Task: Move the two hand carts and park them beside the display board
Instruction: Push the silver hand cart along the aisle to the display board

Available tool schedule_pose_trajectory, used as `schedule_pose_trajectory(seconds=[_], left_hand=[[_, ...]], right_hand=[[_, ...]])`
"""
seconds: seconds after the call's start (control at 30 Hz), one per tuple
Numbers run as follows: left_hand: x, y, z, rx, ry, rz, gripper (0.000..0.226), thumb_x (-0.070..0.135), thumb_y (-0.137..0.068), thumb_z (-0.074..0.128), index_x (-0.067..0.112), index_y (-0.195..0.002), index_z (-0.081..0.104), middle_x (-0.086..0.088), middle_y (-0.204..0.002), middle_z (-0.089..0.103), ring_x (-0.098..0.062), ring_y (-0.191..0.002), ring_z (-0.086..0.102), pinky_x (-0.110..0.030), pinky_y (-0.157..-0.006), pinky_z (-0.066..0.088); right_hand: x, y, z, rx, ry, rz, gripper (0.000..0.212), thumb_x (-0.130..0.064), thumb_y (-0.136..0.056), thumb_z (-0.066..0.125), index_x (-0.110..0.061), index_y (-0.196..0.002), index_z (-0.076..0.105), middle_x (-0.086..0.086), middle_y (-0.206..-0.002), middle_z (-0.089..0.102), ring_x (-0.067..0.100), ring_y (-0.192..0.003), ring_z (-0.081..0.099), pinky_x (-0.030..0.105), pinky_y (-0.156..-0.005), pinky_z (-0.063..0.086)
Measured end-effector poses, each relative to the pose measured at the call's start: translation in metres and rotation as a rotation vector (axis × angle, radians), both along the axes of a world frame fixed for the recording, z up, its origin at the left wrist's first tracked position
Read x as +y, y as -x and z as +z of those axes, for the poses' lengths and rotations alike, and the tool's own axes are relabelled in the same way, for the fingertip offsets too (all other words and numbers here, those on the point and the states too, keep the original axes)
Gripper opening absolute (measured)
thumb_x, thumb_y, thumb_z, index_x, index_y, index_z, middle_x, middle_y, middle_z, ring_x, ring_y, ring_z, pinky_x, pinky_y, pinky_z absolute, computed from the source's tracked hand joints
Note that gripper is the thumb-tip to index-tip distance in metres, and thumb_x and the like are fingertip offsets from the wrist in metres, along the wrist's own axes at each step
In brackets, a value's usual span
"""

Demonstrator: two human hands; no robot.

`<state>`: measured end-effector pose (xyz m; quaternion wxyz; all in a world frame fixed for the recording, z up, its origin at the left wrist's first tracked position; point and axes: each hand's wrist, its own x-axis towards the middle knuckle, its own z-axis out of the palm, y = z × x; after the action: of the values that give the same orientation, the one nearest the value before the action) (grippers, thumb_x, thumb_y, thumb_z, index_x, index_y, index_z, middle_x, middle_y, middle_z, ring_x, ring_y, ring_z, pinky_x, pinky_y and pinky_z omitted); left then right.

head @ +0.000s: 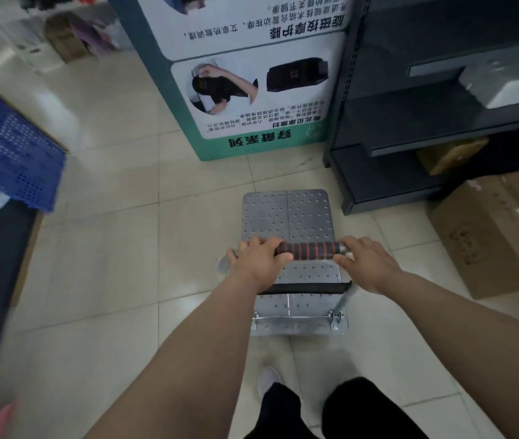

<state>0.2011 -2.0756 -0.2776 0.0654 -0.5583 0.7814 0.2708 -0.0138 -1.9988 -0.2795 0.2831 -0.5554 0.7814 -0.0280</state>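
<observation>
A hand cart with a silver perforated metal deck stands on the tiled floor straight ahead of me. Its handle bar has a black grip with red rings. My left hand is closed over the left end of the bar, and my right hand is closed over the right end. The display board, green-framed with upside-down print and photos, rises just beyond the cart's front edge. Only one cart is in view.
A dark metal shelf rack stands right of the board, close to the cart's front right corner. A cardboard box lies on the floor at right. A blue perforated crate sits at left. My legs are below the cart.
</observation>
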Motion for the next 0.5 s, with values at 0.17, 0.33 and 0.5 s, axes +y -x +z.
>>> schedule_pose_trajectory(seconds=[0.17,0.33,0.5], left_hand=[[-0.055,0.010,0.001,-0.015,0.023,-0.027,0.032,0.057,-0.090,0.036,0.046,-0.120,0.043,-0.005,-0.125,0.046,-0.032,-0.118,0.037,-0.060,-0.105,0.014],[-0.101,0.025,0.002,-0.005,0.027,0.010,0.033,0.057,-0.089,0.039,0.045,-0.120,0.045,-0.005,-0.123,0.047,-0.032,-0.117,0.038,-0.058,-0.106,0.015],[-0.133,0.039,0.003,-0.030,0.022,0.008,0.036,0.060,-0.087,0.039,0.048,-0.121,0.044,-0.003,-0.122,0.048,-0.031,-0.113,0.040,-0.054,-0.104,0.020]], right_hand=[[-0.051,0.009,-0.001,-0.023,0.004,-0.035,0.039,-0.046,-0.093,0.042,-0.031,-0.129,0.043,0.009,-0.127,0.048,0.028,-0.117,0.042,0.040,-0.097,0.037],[-0.101,0.026,-0.003,0.000,0.049,-0.004,0.039,-0.049,-0.092,0.043,-0.032,-0.126,0.045,0.009,-0.126,0.050,0.028,-0.116,0.043,0.040,-0.096,0.038],[-0.133,0.046,-0.001,0.026,0.036,0.046,0.040,-0.052,-0.090,0.042,-0.032,-0.125,0.044,0.008,-0.124,0.051,0.028,-0.115,0.045,0.040,-0.096,0.037]])
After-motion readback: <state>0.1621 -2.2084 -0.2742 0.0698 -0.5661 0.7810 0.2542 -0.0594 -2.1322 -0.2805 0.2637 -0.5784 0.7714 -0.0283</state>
